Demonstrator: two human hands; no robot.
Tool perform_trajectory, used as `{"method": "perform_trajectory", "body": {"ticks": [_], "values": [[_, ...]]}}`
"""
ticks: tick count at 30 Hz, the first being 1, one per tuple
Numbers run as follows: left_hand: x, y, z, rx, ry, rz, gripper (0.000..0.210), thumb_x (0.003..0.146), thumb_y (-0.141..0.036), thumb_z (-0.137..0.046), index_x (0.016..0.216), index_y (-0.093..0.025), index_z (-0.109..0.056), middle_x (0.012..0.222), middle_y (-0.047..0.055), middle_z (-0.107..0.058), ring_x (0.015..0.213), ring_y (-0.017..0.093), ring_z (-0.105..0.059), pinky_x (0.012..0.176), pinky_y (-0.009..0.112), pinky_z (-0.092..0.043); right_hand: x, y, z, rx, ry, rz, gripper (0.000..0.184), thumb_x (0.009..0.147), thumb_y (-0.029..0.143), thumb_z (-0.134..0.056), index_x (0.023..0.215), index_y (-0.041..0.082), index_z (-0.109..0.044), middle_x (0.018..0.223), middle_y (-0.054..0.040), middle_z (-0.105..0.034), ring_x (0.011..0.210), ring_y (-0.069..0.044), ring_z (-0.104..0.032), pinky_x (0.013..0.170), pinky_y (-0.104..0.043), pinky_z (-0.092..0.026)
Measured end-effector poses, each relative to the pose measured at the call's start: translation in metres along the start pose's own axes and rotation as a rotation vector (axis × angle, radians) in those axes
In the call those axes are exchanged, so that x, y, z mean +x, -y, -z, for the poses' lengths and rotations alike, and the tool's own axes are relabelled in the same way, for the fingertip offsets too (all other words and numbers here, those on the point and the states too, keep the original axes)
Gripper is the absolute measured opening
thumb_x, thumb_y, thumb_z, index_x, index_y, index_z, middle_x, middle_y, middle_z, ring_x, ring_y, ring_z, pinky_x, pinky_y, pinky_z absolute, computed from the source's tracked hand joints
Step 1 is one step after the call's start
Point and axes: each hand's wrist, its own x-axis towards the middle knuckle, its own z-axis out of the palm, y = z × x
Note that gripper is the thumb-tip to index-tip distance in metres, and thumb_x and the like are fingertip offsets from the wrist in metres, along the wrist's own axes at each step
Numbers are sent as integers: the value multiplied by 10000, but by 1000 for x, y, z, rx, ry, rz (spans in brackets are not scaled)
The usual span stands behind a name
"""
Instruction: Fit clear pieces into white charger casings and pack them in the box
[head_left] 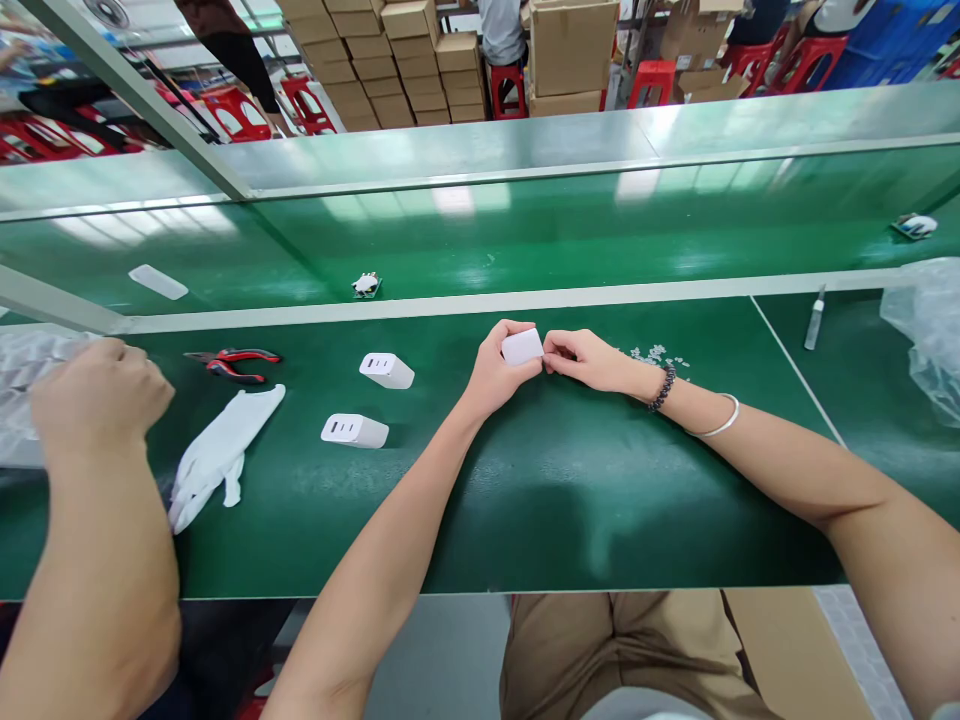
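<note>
My left hand (499,373) is closed round a white charger block (523,347), gripping it between thumb and fingers above the green bench. My right hand (592,361) is pinched at the block's right end. Whatever its fingertips hold, if anything, is too small to make out. Several small pale pieces (654,355) lie scattered just behind my right wrist. Two more white charger blocks, one farther back (387,370) and one nearer (355,431), rest on the bench to the left, their port slots showing.
A co-worker's fist and forearm (105,400) reach in at the left, beside red-handled pliers (234,363) and a white glove (223,455). On the raised strip are a small circuit board (367,286) and a white cover (158,282). A small tube (814,320) and plastic bag (930,330) lie right.
</note>
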Motion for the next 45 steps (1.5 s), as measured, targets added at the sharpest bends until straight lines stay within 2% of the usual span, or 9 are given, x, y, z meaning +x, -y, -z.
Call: {"method": "perform_trajectory", "body": {"ticks": [3,19,31,34,36,40,43,45], "values": [[1,1,1,20,21,-1,445,628,-265,-721,1041,-159,-593,920,10,-611,756,112,-539,676,238,-451,1,-3,0,8,-2,13,159,899,276,-490,786,171,-528,711,10,-602,595,-104,-443,585,-245,-316],[2,1,1,34,36,-13,427,633,-258,-724,1030,-162,-598,886,0,-613,737,107,-529,675,240,-449,0,-3,1,-14,-14,1,159,893,257,-491,764,173,-530,693,9,-592,600,-113,-445,596,-252,-311],[1,1,3,-11,22,-11,428,627,-267,-744,1021,-169,-608,875,-2,-617,724,103,-534,663,235,-441,1,3,0,-45,-28,-16,179,902,265,-487,758,170,-536,659,20,-552,577,-109,-422,586,-254,-316],[3,2,5,-99,22,32,443,648,-294,-772,1033,-173,-589,843,-14,-603,681,88,-536,628,223,-440,0,3,-3,-65,-83,19,126,904,273,-528,823,176,-523,707,18,-558,611,-116,-460,600,-255,-355],[5,2,6,-215,53,91,451,655,-311,-791,1025,-175,-572,788,-24,-589,620,75,-523,570,208,-416,0,3,-8,-52,-141,50,152,882,291,-597,942,176,-518,791,5,-569,659,-126,-499,606,-257,-395],[3,-3,8,-514,188,212,389,675,-330,-781,965,-172,-576,755,-18,-567,535,38,-437,465,177,-304,-1,11,-15,2,-285,161,525,837,386,-710,1248,184,-453,1122,-92,-568,884,-177,-571,658,-288,-495],[-4,-11,8,-677,323,254,377,717,-412,-718,994,-182,-608,828,17,-582,520,32,-384,456,194,-302,-4,30,-16,-8,-372,256,458,814,431,-745,1157,202,-545,1169,-106,-579,1056,-231,-561,790,-354,-532],[-9,-16,6,-703,376,263,402,727,-488,-670,995,-193,-618,877,49,-603,555,63,-433,489,226,-360,-9,46,-17,-50,-428,304,385,813,401,-751,1096,212,-570,1136,-99,-612,1106,-256,-557,903,-420,-515]]}}
